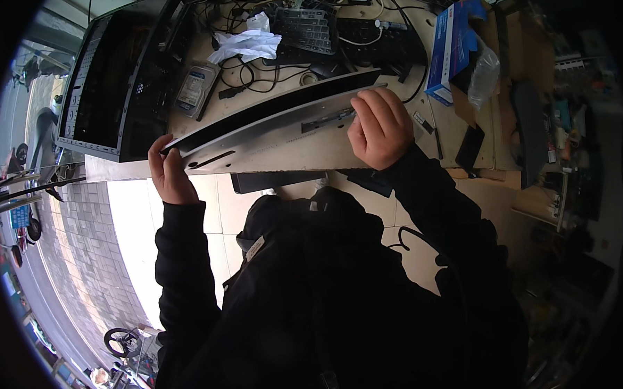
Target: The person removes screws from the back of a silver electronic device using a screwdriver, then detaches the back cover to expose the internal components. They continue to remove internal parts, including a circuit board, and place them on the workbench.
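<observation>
1. Here's the left hand (175,181) on the near-left corner of a silver-and-black flat panel (260,133), fingers (157,158) pinching its edge.
2. Over at the far end, the right hand (384,130) has its fingers curled in, pinching the panel's right corner.
3. The panel is tipped steeply on edge, slanting across the front of the worktop (453,117); whether its lower edge touches, I can't tell.
4. Left of it stands a black computer case (122,84), a hard drive (196,90) just beside.
5. Behind the panel: crumpled white paper (248,41) next to a dark keyboard (306,30).
6. And out right, a blue box (447,49) with clear plastic wrap (485,69) against it.
</observation>
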